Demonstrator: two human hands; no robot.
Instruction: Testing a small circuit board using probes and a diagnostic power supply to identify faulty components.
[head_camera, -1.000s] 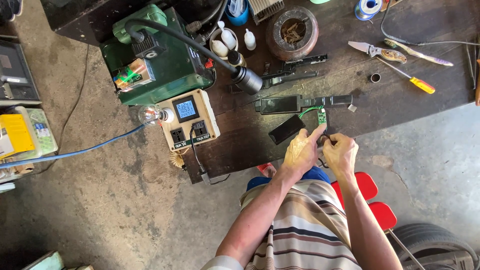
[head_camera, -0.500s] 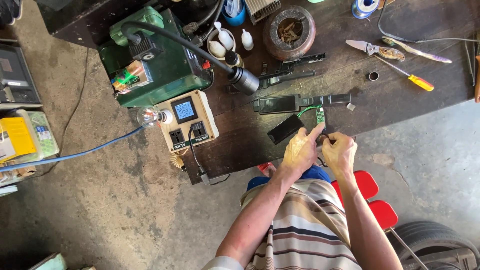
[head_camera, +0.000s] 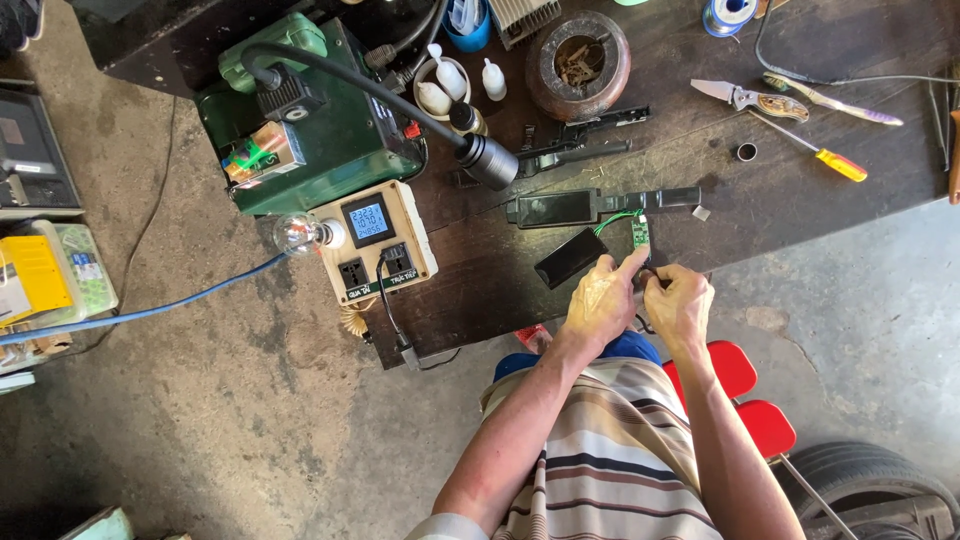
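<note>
At the dark wooden counter (head_camera: 800, 200)'s near edge, the left hand (head_camera: 600, 300) pinches a small green circuit board (head_camera: 640, 233) upright; the right hand (head_camera: 680, 300)'s fingers close on its wires, steadying them.

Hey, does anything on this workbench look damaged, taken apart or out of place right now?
Yes. A small green circuit board hangs on wires from the opened black device, held between the left hand and right hand.

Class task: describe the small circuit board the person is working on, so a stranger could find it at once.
Start at the dark workbench and find the person's left hand at its near edge. Just above the left hand's fingertips sits the small green circuit board, joined by green wires to a long black casing; nothing else there is green.
</note>
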